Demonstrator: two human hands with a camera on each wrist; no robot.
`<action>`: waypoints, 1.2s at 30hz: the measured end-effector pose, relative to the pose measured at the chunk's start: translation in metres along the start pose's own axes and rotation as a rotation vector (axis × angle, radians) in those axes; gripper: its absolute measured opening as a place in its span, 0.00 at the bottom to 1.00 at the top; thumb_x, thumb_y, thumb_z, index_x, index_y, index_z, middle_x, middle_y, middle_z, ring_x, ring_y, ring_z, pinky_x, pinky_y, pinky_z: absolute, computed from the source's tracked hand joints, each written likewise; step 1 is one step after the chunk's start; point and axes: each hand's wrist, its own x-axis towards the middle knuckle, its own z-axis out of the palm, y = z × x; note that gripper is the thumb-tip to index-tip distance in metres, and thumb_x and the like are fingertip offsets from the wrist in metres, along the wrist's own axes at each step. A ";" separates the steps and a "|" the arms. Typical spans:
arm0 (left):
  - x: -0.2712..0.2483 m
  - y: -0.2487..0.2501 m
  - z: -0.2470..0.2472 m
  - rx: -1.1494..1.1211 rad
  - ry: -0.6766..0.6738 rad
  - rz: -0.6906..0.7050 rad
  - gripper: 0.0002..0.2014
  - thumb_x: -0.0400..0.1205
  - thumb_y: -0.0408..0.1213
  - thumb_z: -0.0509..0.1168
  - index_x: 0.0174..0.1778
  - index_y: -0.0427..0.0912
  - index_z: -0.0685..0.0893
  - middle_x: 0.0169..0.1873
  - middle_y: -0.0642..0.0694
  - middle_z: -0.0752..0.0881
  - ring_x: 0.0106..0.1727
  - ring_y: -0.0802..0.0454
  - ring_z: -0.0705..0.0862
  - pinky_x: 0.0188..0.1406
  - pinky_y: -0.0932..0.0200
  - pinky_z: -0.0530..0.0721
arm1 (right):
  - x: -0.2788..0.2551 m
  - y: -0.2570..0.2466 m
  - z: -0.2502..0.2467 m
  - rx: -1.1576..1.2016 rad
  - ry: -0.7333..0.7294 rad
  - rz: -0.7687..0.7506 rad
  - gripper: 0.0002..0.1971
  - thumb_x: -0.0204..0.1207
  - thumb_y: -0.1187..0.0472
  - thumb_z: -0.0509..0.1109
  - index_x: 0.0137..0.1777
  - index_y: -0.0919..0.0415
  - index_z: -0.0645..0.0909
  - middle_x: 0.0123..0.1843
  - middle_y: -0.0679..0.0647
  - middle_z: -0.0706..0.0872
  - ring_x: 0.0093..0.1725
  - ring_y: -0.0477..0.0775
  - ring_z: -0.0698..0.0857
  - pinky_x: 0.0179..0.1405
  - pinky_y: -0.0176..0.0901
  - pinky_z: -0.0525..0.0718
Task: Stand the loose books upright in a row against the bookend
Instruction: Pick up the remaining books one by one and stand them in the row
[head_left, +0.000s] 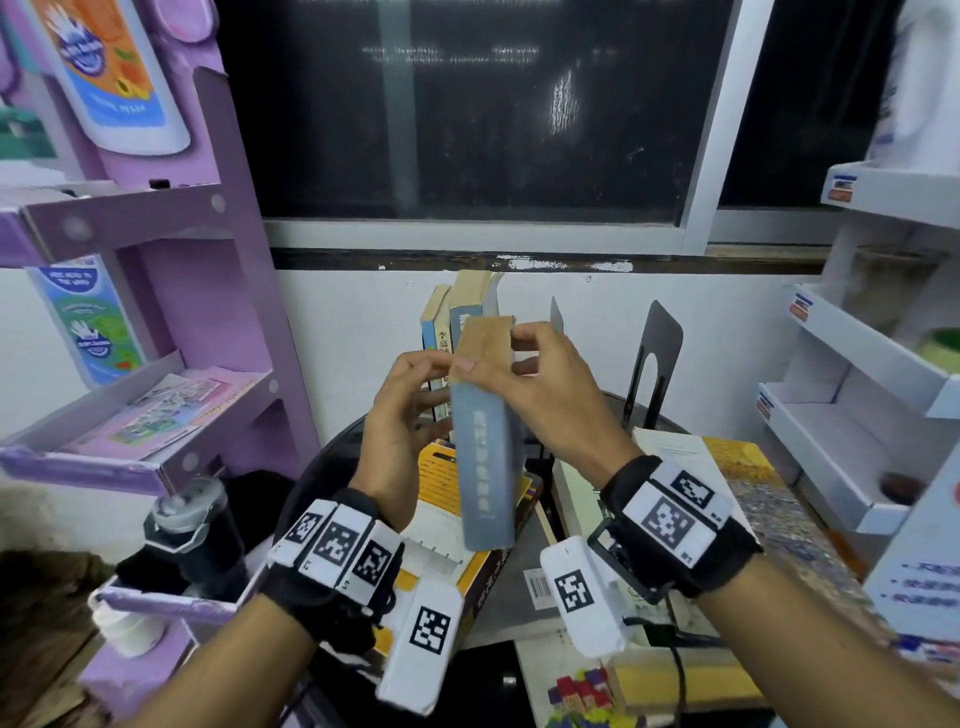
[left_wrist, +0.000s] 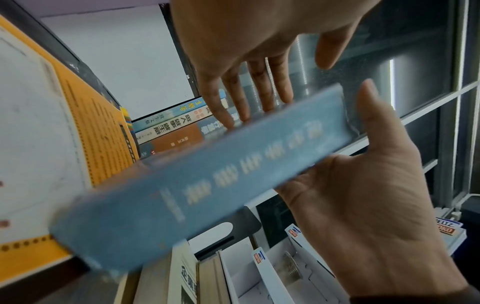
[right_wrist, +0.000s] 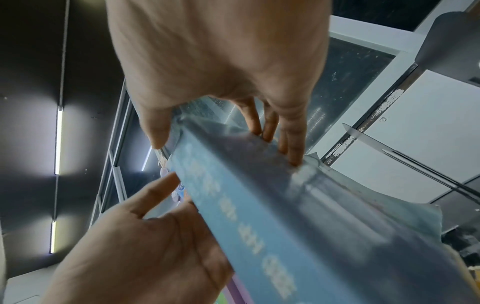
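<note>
A blue-grey book (head_left: 488, 467) hangs upright in the air, spine toward me, blurred in the left wrist view (left_wrist: 194, 185). My right hand (head_left: 493, 348) grips its top end, thumb on the left and fingers over the right cover (right_wrist: 288, 144). My left hand (head_left: 434, 384) rests loosely against the book's left side with its thumb (left_wrist: 369, 98) near the top corner. Behind the hands, a few books (head_left: 457, 317) stand in a row by the wall. A black metal bookend (head_left: 657, 353) stands to the right, and a thin second bookend (head_left: 556, 314) is nearer the row.
A yellow book (head_left: 441, 473) and a pale book (head_left: 727, 467) lie flat on the dark round table (head_left: 524, 566). A purple shelf unit (head_left: 208, 312) stands on the left and white cardboard trays (head_left: 857, 415) on the right. Coloured blocks (head_left: 576, 696) sit near me.
</note>
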 end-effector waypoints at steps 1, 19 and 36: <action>-0.001 0.001 -0.002 0.023 -0.010 0.003 0.12 0.82 0.43 0.57 0.53 0.40 0.81 0.48 0.47 0.87 0.45 0.51 0.85 0.39 0.59 0.84 | -0.002 -0.002 0.000 0.002 -0.027 -0.004 0.41 0.55 0.28 0.74 0.65 0.48 0.74 0.64 0.44 0.79 0.59 0.38 0.80 0.54 0.38 0.81; 0.036 0.002 0.009 0.173 0.022 -0.112 0.17 0.80 0.48 0.67 0.56 0.40 0.79 0.52 0.43 0.82 0.58 0.49 0.81 0.61 0.51 0.76 | -0.007 -0.017 -0.014 -0.153 -0.027 0.012 0.29 0.71 0.52 0.76 0.72 0.52 0.75 0.57 0.44 0.83 0.53 0.43 0.83 0.41 0.29 0.75; 0.038 0.000 0.027 0.190 0.173 -0.052 0.19 0.61 0.51 0.77 0.44 0.47 0.87 0.40 0.49 0.90 0.48 0.49 0.88 0.56 0.46 0.85 | -0.018 -0.025 -0.013 -0.685 -0.043 -0.028 0.21 0.71 0.45 0.70 0.60 0.54 0.75 0.50 0.58 0.85 0.49 0.64 0.83 0.42 0.48 0.81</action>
